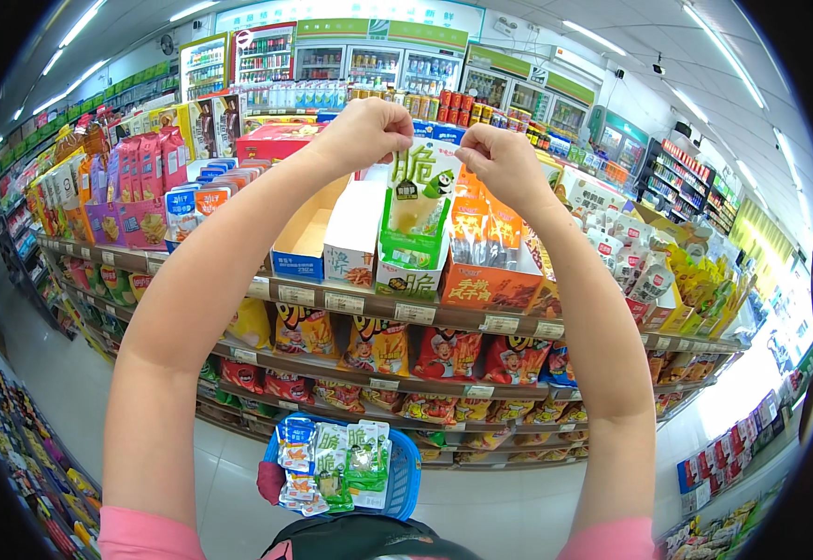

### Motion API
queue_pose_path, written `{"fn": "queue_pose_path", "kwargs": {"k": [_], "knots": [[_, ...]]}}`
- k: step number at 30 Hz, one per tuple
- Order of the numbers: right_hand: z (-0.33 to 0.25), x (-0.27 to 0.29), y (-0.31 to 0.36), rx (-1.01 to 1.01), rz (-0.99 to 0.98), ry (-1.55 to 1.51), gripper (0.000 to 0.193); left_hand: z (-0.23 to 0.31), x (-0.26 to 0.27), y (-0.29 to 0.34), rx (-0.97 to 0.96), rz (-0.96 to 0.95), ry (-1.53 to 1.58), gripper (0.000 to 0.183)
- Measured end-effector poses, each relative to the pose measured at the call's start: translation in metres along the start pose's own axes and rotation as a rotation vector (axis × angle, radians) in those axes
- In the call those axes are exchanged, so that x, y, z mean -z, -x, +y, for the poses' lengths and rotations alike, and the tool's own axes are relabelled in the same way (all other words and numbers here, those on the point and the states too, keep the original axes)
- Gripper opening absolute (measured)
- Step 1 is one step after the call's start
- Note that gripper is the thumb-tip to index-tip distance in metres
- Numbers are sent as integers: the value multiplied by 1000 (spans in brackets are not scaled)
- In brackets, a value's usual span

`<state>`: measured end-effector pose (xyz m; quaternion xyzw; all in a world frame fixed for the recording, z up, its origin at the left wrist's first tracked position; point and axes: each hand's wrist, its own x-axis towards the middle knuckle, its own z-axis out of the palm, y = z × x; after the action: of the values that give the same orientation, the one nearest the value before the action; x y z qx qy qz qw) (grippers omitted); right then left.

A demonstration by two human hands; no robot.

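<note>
A green-and-white snack pouch (416, 210) with a small panda picture hangs upright between my hands, facing me. My left hand (367, 135) pinches its upper left corner. The upper right corner is gripped by the fingertips of my right hand (504, 161). The pouch's lower end is in front of or just inside a white-and-green display box (410, 280) on the top shelf; I cannot tell which. More green packs show in that box. To its left stands a white carton (350, 241), and to its right an orange box (489, 287) of orange snack packs.
A blue basket (413, 471) holding several green-and-white and blue-and-white packs is low in front of me. Bagged snacks (376, 343) fill the lower shelves. An open blue-edged box (299, 264) sits left of the carton. Drink fridges (374, 67) line the far wall.
</note>
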<state>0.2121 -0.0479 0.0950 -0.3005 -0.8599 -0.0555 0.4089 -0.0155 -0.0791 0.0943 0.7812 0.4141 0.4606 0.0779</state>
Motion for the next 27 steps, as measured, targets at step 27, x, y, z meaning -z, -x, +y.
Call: {"fn": "queue_pose_path", "kwargs": {"k": [27], "knots": [[-28, -89, 37, 94, -1037, 343, 20, -19, -79, 128, -286, -296, -557, 30]]}}
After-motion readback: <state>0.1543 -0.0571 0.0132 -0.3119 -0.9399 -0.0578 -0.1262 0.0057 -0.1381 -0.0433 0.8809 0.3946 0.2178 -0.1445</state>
